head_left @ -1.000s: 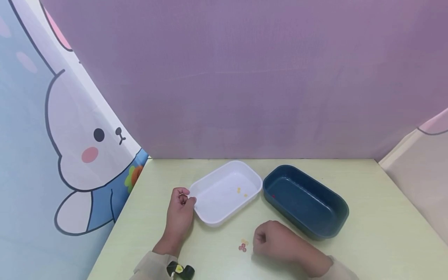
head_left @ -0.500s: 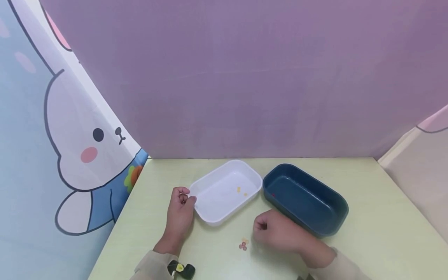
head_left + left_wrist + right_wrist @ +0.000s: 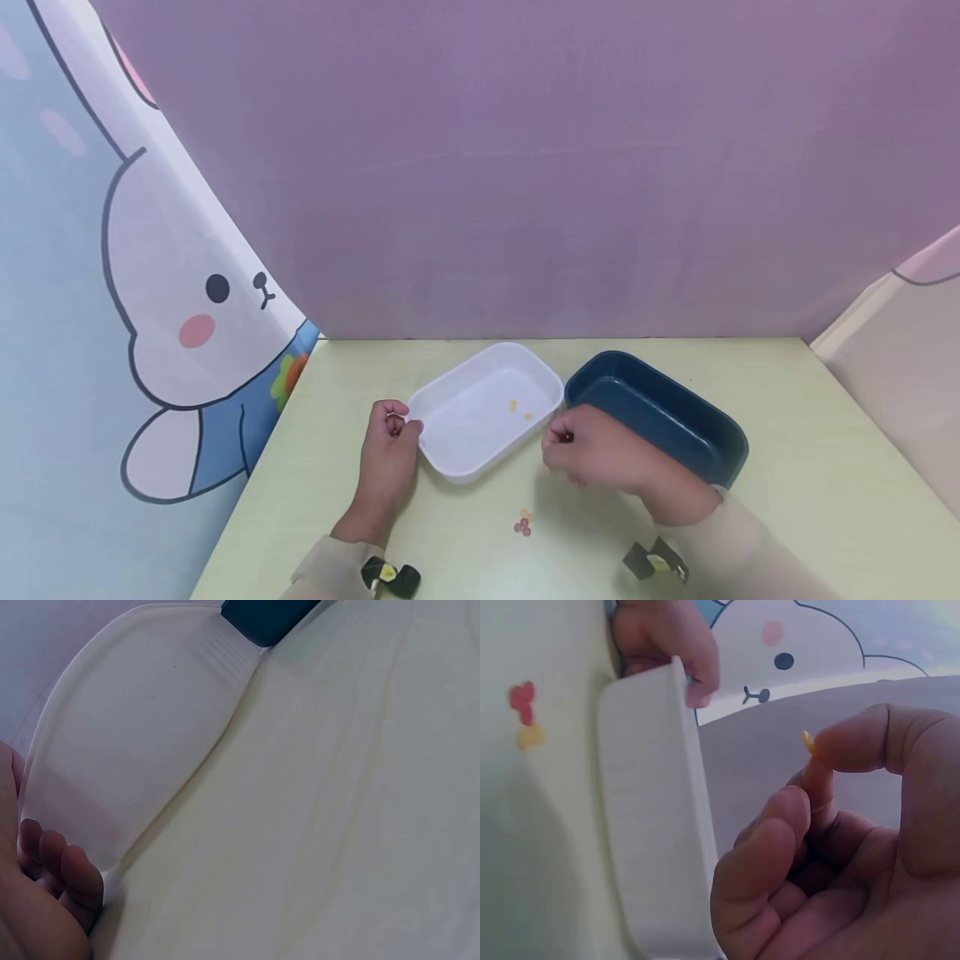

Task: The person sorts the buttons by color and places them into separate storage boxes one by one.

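Note:
My left hand (image 3: 388, 458) grips the left end rim of a shallow white plastic tray (image 3: 465, 425). Inside that tray lie a few small yellow pieces (image 3: 513, 406). Between thumb and index finger, my right hand (image 3: 596, 450) pinches one small yellow piece (image 3: 808, 742), too small to tell its kind. That hand is above the table by the white tray's right front side, and it covers part of a dark blue tray (image 3: 660, 421). On the table in front of the trays is a small cluster of red pieces (image 3: 522, 527) with yellow ones (image 3: 527, 514) against it.
The two trays stand close together at the back of a pale wooden table (image 3: 810, 467). Behind them rises a purple cloth backdrop (image 3: 525, 183). A rabbit-print cloth (image 3: 165, 292) hangs on the left. Both wrists wear dark strapped devices.
My right hand has risen from beside the cluster, away from me toward the trays, holding the yellow piece. It now covers the blue tray's near corner. My left hand stays on the white tray.

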Tool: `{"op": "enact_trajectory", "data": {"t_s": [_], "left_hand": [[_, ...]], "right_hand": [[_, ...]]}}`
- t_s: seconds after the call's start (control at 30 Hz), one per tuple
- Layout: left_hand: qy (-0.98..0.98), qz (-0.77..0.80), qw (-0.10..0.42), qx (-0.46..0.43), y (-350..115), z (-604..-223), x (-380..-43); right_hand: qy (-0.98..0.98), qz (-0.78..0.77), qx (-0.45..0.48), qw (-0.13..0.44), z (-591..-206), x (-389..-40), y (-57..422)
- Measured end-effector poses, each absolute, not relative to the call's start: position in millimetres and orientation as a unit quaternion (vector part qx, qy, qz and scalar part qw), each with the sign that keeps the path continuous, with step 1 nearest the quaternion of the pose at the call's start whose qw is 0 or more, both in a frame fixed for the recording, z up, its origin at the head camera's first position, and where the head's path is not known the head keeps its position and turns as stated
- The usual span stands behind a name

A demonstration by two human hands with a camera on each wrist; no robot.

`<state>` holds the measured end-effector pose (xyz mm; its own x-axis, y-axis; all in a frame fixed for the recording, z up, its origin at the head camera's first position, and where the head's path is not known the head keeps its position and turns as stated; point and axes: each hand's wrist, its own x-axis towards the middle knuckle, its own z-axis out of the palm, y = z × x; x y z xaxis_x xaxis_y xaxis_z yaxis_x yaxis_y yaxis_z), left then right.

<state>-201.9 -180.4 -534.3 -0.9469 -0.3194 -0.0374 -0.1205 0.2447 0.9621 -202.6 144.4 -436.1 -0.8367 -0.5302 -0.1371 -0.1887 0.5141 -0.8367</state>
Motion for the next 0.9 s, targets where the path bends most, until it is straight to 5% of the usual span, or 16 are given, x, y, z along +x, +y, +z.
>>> {"op": "enact_trajectory", "data": {"t_s": [0.9], "left_hand": [[-0.786,-0.596,0.089,0.140,-177.6,-535.4,-201.0]], "right_hand": [[0.829,-0.453,-0.210,0.254,-394.4,-273.7,136.7]]}}
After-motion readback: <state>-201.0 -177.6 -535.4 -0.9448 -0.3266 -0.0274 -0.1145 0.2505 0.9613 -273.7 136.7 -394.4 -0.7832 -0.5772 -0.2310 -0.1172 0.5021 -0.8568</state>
